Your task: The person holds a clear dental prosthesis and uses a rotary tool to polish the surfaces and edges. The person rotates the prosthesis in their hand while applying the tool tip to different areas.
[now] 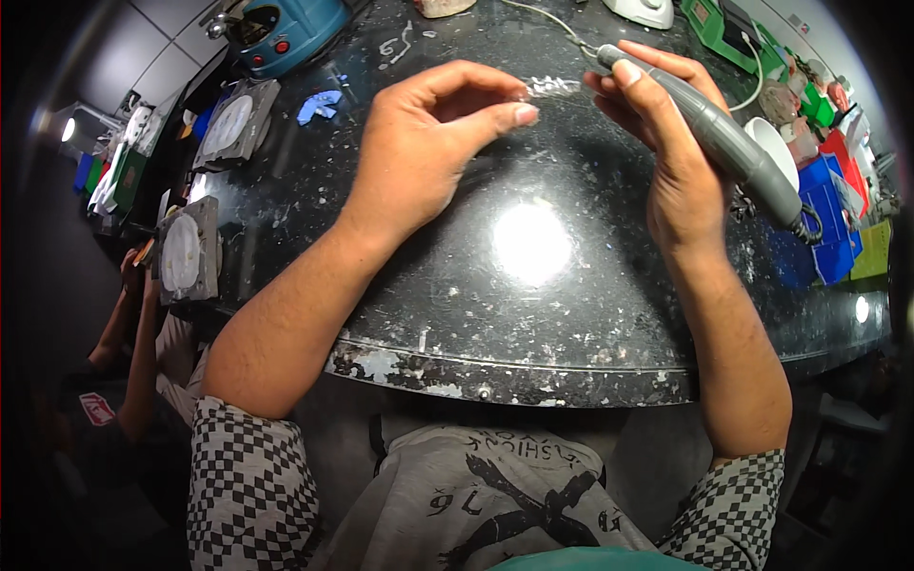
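My left hand (409,143) is over the dark tabletop, its thumb and forefinger curled toward each other in a pinch. Whatever sits between those fingertips is too small to make out. Just beyond them is a small whitish, translucent, bumpy thing (554,87); whether the fingertips touch it I cannot tell. In my right hand (671,124) lies a grey rotary handpiece (733,152), gripped near its upper end with the thumb along it. Its body slants down to the right and ends in a dark coiled cord (811,224).
The black, worn table (457,314) has a curved front edge. Left are a blue machine (286,38), a crumpled blue scrap (319,107) and two grey blocks with whitish discs (228,126). Blue bins (828,214) and a white bowl (773,152) crowd the right. Another person's arms (133,324) show far left.
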Tool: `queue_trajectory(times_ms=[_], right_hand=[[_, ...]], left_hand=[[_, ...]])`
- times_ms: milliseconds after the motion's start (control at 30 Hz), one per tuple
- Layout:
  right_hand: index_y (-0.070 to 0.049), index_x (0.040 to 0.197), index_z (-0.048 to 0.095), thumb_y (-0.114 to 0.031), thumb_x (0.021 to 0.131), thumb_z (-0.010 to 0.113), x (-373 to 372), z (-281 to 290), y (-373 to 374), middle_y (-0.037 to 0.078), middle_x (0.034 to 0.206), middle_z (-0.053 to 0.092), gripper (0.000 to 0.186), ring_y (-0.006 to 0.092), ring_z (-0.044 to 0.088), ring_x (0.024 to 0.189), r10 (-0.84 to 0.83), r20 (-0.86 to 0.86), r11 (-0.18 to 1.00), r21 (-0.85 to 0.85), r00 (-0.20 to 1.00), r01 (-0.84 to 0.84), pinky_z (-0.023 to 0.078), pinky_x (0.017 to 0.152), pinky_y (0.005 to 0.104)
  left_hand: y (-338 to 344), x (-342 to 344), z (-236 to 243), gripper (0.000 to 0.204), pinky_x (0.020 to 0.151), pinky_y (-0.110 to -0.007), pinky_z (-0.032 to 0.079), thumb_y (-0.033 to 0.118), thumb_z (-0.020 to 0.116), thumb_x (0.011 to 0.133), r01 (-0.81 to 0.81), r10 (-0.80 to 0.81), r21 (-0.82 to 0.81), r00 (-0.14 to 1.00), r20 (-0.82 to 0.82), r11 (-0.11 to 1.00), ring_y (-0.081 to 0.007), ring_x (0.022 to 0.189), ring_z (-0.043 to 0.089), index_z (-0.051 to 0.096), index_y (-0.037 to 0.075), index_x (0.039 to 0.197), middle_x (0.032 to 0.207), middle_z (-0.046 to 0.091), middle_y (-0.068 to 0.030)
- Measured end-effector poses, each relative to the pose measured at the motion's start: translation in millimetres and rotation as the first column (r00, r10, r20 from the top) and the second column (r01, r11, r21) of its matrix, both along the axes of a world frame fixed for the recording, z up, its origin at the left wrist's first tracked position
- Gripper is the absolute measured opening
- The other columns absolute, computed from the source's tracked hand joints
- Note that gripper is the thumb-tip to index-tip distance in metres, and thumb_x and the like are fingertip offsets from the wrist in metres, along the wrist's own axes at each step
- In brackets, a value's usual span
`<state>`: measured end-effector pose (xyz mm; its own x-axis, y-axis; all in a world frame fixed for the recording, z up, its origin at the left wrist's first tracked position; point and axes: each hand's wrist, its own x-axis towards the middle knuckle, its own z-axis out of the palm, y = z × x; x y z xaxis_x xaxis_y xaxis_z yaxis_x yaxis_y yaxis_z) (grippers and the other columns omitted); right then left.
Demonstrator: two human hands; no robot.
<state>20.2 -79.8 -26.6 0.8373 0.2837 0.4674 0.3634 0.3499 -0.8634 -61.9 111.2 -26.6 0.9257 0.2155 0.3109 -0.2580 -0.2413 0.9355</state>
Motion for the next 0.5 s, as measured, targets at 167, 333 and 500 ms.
queue_trajectory(times_ms=[167, 333, 500], right_hand=[[0.001, 0.114, 0.065, -0.013, 0.099, 0.067, -8.0, 4.7, 7.1, 0.012, 0.102, 0.071, 0.021, 0.0216, 0.074, 0.098, 0.024, -0.088, 1.0, 0.004, 0.996, -0.023, 0.059, 0.089, 0.032], [0.002, 0.12, 0.062, -0.019, 0.103, 0.062, -5.7, 0.3, -0.5, 0.014, 0.113, 0.067, 0.027, 0.0274, 0.073, 0.105, 0.022, -0.092, 0.998, -0.054, 0.995, -0.027, 0.06, 0.093, 0.0383], [0.003, 0.124, 0.06, -0.018, 0.104, 0.059, -8.7, -3.0, 9.3, 0.015, 0.109, 0.068, 0.029, 0.0286, 0.073, 0.106, 0.022, -0.064, 0.997, -0.073, 0.998, -0.026, 0.06, 0.094, 0.0395]], left_hand=[[7.7, -6.1, 0.0, 0.017, 0.087, -0.025, 0.054, 0.007, 0.079, 0.089, -0.057, 0.057, 0.065, 0.998, -0.005, 0.996, -0.0111, 0.093, 0.069, 0.075, 0.002, 0.104, 0.098, 0.075, -0.005], [7.1, 3.8, -7.8, 0.017, 0.085, -0.026, 0.054, 0.01, 0.082, 0.086, 0.001, -0.004, 0.031, 0.993, 0.118, 1.0, -0.0099, 0.091, 0.069, 0.076, 0.002, 0.101, 0.093, 0.075, -0.004], [14.8, -8.9, -5.5, 0.018, 0.085, -0.026, 0.056, 0.009, 0.08, 0.088, 0.014, -0.011, -0.026, 0.996, 0.093, 1.0, -0.009, 0.09, 0.07, 0.077, 0.001, 0.105, 0.092, 0.075, -0.0027]])
